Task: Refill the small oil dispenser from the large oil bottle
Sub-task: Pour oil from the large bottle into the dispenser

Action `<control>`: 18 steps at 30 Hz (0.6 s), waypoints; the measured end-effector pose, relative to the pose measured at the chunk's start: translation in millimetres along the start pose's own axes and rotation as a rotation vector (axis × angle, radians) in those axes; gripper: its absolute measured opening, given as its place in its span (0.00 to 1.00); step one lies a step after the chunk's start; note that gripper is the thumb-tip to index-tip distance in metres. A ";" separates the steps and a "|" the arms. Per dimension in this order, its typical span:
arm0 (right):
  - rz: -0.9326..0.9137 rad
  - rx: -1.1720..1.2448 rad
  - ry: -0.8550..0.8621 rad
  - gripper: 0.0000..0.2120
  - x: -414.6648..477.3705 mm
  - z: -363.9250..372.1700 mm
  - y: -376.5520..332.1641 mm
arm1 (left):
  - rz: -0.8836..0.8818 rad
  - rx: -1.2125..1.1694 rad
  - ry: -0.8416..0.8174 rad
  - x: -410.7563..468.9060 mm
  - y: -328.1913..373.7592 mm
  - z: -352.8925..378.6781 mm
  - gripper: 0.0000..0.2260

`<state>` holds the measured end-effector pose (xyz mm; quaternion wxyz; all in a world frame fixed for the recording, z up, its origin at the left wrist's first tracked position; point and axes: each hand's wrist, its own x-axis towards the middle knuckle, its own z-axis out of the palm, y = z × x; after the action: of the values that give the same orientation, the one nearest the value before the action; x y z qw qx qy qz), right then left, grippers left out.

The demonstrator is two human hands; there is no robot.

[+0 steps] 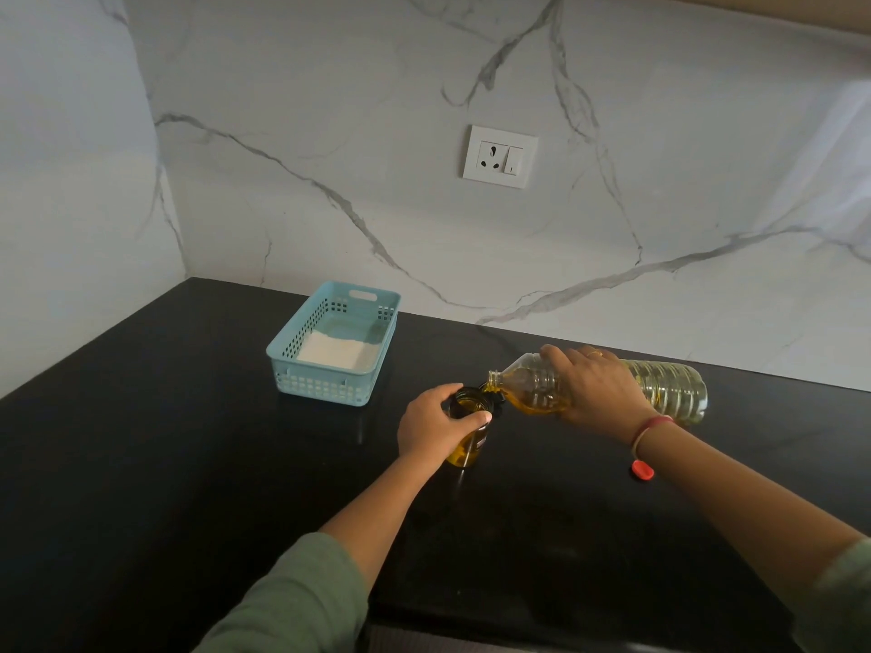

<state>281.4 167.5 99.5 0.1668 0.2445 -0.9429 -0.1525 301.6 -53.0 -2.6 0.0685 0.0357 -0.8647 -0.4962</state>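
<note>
Black stone makes up the counter [141, 440], and on it, near the middle, stands the small oil dispenser [466, 431], a dark glass jar with its mouth open and golden oil showing in its lower part. The left hand [436, 428] is wrapped round the dispenser's top, its grip clamped on the glass with thumb and fingers circling the rim. The right hand [596, 386] has its grip closed over the shoulder of the large oil bottle [669, 386], a clear ribbed plastic bottle tipped almost level, neck to the left. The bottle's uncapped mouth sits just above and beside the dispenser's rim, and oil has pooled toward the neck. A red cap [642, 469] lies on the counter just below the right wrist. Farther back and to the left sits a pale blue basket [325, 384] holding something white. A white wall socket [499, 156] is set in the marble wall behind
</note>
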 end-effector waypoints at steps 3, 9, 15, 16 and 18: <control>0.000 0.007 0.008 0.35 0.1 -0.9 -0.3 | 0.000 -0.003 0.000 0.2 0.2 -0.3 0.32; -0.005 0.017 0.012 0.35 -0.7 -1.7 -0.1 | 0.001 -0.001 0.002 0.2 0.3 -0.5 0.32; -0.002 0.006 0.003 0.37 0.4 -1.7 -0.4 | 0.006 0.008 0.002 0.0 1.0 -0.6 0.31; 0.000 0.004 0.004 0.37 0.6 -1.8 -0.5 | 0.006 0.007 0.002 -0.1 1.2 -0.9 0.31; 0.003 0.008 0.006 0.36 0.2 -1.3 -0.3 | 0.006 0.007 0.001 -0.3 0.9 -1.1 0.31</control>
<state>281.9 166.8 100.6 0.1689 0.2443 -0.9433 -0.1480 302.0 -53.4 -1.3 0.0704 0.0338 -0.8665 -0.4930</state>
